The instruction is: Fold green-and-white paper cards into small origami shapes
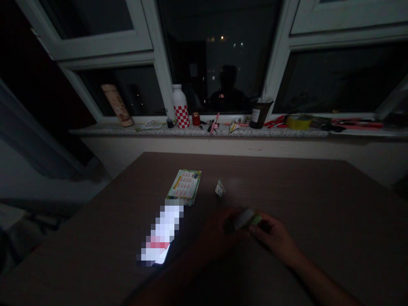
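Between my two hands, just above the table, is a small folded piece of printed paper (247, 218), pale grey with a green edge. My left hand (225, 229) grips its left side and lies in deep shadow. At the right end, the thumb and fingers of my right hand (270, 231) pinch the paper. A small folded paper shape (219, 189) stands on the table beyond my left hand. To the left lies a stack of printed paper cards (185, 185), with a lit phone (164, 231) at its near end, its screen blurred out.
The dark wooden table (306, 195) meets a wall under the window. On the stone sill (143, 131) stand a tan bottle (117, 106), a red-checked white bottle (181, 108), a red jar (196, 119), a dark drink cup (259, 114) and a yellow tape roll (298, 122). Pens lie among them.
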`<state>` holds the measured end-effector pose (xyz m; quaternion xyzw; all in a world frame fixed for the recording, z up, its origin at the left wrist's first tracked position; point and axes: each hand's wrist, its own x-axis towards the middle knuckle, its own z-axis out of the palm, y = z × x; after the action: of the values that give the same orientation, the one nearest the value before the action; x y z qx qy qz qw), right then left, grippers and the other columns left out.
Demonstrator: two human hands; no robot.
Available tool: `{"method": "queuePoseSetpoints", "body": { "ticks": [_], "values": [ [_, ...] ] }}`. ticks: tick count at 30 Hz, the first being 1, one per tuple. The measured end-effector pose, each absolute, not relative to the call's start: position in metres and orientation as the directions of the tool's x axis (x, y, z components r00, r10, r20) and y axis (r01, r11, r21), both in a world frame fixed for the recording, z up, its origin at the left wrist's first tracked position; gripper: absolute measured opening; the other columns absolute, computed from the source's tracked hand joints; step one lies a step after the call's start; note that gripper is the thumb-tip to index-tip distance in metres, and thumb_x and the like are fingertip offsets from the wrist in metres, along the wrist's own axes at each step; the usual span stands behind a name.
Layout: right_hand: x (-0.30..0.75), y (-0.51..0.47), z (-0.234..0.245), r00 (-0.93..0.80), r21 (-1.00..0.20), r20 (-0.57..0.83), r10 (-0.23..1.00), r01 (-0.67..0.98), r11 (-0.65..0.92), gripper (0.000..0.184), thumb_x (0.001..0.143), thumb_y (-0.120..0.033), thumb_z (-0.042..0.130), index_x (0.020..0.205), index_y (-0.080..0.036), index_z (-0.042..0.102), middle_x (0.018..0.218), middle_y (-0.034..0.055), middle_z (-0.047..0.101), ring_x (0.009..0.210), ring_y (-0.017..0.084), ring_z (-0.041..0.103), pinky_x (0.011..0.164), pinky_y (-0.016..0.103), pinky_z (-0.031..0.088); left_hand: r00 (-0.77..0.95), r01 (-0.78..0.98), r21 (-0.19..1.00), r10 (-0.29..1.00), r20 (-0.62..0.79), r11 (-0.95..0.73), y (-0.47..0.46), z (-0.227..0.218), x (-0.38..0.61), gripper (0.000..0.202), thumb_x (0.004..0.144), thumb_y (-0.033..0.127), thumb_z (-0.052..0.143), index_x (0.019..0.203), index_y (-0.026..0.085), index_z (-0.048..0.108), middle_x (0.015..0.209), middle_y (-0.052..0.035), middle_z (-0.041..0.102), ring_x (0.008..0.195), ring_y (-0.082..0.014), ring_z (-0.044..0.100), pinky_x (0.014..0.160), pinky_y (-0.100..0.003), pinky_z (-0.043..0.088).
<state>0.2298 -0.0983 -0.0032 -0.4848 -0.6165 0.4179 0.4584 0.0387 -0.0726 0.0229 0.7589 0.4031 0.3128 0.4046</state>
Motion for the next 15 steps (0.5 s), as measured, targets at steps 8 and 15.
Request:
{"method": "queuePoseSetpoints", "body": {
  "ticks": [8, 15],
  "values": [
    [0.233, -0.097, 0.004, -0.142, -0.972, 0.161, 0.977, 0.148, 0.182, 0.028, 0.08, -0.042, 0.06, 0.091, -0.018, 0.068, 0.077, 0.0048, 0.069, 0.073, 0.02, 0.063, 0.068, 0.032, 0.05, 0.5, 0.305, 0.89, 0.852, 0.154, -0.34, -0.071, 0.022, 0.038, 0.045, 0.08, 0.039, 0.061, 0.122, 0.025, 0.053, 0.118, -0.0053, 0.061, 0.108, -0.0228, 0.056, 0.093, -0.038, 0.044],
    [0.232, -0.094, 0.004, -0.082, -0.993, 0.1, 0.992, 0.055, 0.105, 0.031, 0.081, -0.043, 0.057, 0.091, -0.016, 0.068, 0.076, 0.0063, 0.07, 0.066, 0.018, 0.063, 0.064, 0.03, 0.051, 0.494, 0.388, 0.824, 0.848, 0.192, -0.413, -0.072, 0.021, 0.036, 0.043, 0.09, 0.036, 0.045, 0.13, 0.022, 0.043, 0.126, -0.008, 0.056, 0.111, -0.0222, 0.054, 0.094, -0.037, 0.043]
  ]
}}
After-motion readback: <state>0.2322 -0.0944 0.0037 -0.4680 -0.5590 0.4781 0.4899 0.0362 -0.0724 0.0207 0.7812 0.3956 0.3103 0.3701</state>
